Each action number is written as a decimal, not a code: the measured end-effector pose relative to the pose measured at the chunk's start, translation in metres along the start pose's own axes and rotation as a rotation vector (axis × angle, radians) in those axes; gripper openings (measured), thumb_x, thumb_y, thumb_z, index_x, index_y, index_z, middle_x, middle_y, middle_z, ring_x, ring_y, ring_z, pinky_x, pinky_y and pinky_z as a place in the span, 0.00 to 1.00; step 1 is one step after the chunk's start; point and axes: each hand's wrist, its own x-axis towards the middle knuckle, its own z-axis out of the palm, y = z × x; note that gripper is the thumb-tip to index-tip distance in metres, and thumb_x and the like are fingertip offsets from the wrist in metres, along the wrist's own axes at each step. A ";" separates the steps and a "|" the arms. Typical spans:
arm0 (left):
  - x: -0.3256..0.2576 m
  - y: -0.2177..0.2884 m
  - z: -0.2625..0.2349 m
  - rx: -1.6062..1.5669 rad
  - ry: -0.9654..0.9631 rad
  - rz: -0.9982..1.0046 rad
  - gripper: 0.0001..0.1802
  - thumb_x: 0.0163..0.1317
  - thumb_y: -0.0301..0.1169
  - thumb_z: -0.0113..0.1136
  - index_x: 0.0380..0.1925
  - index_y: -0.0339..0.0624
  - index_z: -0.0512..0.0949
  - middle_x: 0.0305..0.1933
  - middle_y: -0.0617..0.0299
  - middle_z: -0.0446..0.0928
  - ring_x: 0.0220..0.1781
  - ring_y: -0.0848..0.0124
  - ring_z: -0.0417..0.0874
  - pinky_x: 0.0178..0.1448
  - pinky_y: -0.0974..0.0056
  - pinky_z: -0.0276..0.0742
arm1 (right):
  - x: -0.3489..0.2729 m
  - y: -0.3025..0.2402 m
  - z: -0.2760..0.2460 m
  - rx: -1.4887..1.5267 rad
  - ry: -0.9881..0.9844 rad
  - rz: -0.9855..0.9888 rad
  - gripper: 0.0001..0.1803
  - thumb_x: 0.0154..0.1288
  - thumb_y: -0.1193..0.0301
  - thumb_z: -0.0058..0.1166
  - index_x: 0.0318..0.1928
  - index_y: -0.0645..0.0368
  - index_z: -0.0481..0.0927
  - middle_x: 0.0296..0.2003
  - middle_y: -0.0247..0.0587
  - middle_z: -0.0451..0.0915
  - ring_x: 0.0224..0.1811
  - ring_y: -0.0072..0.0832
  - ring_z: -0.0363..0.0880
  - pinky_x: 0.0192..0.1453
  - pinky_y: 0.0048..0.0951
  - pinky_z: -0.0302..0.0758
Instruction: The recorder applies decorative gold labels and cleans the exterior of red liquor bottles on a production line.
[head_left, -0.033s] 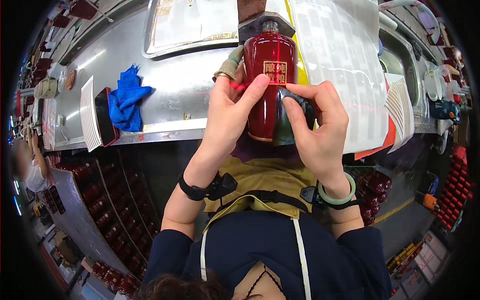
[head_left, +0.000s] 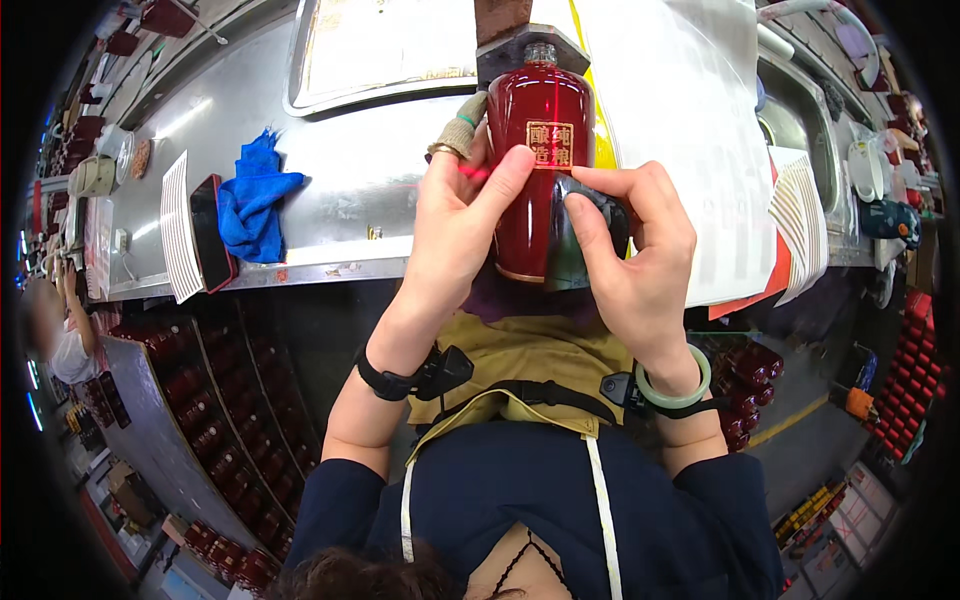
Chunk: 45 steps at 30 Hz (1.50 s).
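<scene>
In the head view, a dark red glass bottle point(head_left: 525, 225) lies label-side up at the near edge of a steel tabletop point(head_left: 345, 175), its neck toward the far edge and its base reaching the near edge. Beyond the neck stands a dark metal block point(head_left: 500, 55). A gold-printed square label point(head_left: 550, 145) sits on the bottle's front, crossed by a red light line.

The left hand point(head_left: 455, 215) holds the bottle's left side, thumb pressed flat by the label's lower left corner; a woven finger cover point(head_left: 460, 130) shows on one of its fingers. The right hand point(head_left: 645, 255) is at the bottle's right side, index fingertip at the label's lower right corner and thumb a narrow gap nearer; whether its other fingers grip the glass cannot be told.

Toward the tabletop's left end lie a crumpled blue cloth point(head_left: 258, 200), a smartphone point(head_left: 210, 235) and a striped sheet point(head_left: 178, 230), near the near edge. A metal tray point(head_left: 375, 99) lies farther back. Right of the bottle, a large white sheet point(head_left: 700, 170) reaches the near edge.
</scene>
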 end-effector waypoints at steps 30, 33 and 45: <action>-0.020 0.006 -0.028 0.165 0.138 0.023 0.33 0.81 0.40 0.52 0.77 0.32 0.58 0.78 0.46 0.64 0.81 0.58 0.64 0.84 0.54 0.58 | 0.017 0.028 -0.046 0.491 -0.009 0.136 0.09 0.78 0.77 0.54 0.53 0.66 0.83 0.43 0.32 0.84 0.46 0.15 0.78 0.53 0.18 0.74; -0.012 0.002 -0.024 0.134 0.123 0.018 0.31 0.82 0.39 0.51 0.76 0.32 0.60 0.76 0.48 0.67 0.79 0.60 0.66 0.83 0.55 0.60 | 0.025 0.034 -0.036 0.576 -0.102 0.213 0.10 0.80 0.75 0.51 0.55 0.65 0.82 0.45 0.32 0.83 0.49 0.14 0.78 0.56 0.18 0.74; 0.003 0.001 -0.001 -0.025 -0.021 -0.038 0.34 0.76 0.30 0.61 0.76 0.30 0.59 0.73 0.51 0.72 0.71 0.69 0.74 0.75 0.60 0.71 | 0.030 0.012 -0.016 0.681 -0.111 0.300 0.17 0.81 0.65 0.51 0.59 0.65 0.76 0.45 0.33 0.79 0.48 0.15 0.74 0.57 0.21 0.71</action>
